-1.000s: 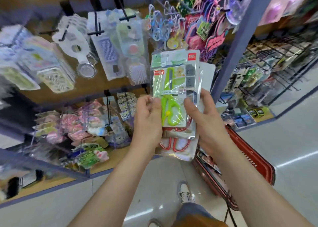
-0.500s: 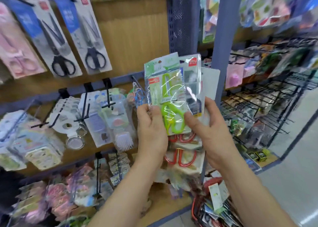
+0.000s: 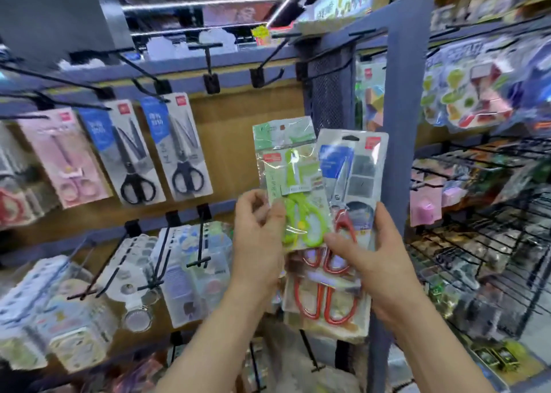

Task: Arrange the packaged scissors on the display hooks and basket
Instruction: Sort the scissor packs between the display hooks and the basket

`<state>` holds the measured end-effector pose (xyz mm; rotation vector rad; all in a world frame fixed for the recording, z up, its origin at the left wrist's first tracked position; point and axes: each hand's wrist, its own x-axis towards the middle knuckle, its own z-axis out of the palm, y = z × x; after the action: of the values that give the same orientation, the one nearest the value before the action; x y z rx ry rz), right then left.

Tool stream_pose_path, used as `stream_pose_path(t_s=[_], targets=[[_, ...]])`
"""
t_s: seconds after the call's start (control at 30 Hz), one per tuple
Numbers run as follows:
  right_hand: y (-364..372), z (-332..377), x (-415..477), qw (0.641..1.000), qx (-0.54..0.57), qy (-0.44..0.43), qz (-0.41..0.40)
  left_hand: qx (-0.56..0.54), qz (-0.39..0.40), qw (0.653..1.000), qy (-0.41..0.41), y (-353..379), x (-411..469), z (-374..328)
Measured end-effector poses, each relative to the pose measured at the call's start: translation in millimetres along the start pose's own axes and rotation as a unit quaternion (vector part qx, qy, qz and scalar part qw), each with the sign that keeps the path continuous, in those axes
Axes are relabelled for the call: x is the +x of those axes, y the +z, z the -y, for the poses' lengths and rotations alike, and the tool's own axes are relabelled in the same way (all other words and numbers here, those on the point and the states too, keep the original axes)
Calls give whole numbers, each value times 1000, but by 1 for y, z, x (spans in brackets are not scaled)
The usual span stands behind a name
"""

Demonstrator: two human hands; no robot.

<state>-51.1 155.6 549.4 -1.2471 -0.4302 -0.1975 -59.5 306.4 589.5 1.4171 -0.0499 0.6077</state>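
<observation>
I hold a fan of scissor packs in front of the shelf. My left hand (image 3: 258, 237) pinches the green scissors pack (image 3: 293, 184) at its lower left. My right hand (image 3: 369, 255) grips the stack behind it: a red-handled scissors pack (image 3: 353, 178) with a blue and grey card, and more red-handled packs (image 3: 326, 300) below. Two empty black hooks (image 3: 210, 64) (image 3: 268, 69) stick out of the top rail above the packs. Black scissors packs (image 3: 182, 151) (image 3: 126, 154) and a pink scissors pack (image 3: 64, 160) hang on hooks to the left.
Below hang hooks (image 3: 201, 246) with clear packs of small goods. A blue upright post (image 3: 399, 100) stands right behind the held packs. Black wire racks (image 3: 483, 243) with small items fill the right side. Toy packs (image 3: 471, 85) hang at upper right.
The view has swung upward from the lower shelves to the scissors row. The packs have risen with both hands and fanned apart, the green pack drawn left off the blue-carded one.
</observation>
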Motion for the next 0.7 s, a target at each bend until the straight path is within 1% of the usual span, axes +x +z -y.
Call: stream_pose_path(t_s=[0.1, 0.2, 0.27, 0.37, 0.47, 0.6, 0.7], targets=[[3, 2, 5, 1000, -17, 15, 0, -31, 33, 999, -29, -13, 19, -21], [10, 0, 7, 998, -42, 19, 42, -59, 41, 997, -38, -24, 37, -42], [17, -7, 8, 997, -46, 22, 54, -54, 26, 997, -47, -31, 45, -48], [32, -15, 9, 994, -21, 49, 95, -51, -27, 998, -36, -46, 50, -49], [48, -32, 14, 992, -7, 74, 102, -41, -95, 995, -4, -71, 50, -48], [85, -36, 20, 986, 4, 61, 156, -33, -181, 982, 32, -112, 40, -57], [118, -37, 20, 986, -26, 73, 150, -18, -243, 969, 49, -151, 35, -68]])
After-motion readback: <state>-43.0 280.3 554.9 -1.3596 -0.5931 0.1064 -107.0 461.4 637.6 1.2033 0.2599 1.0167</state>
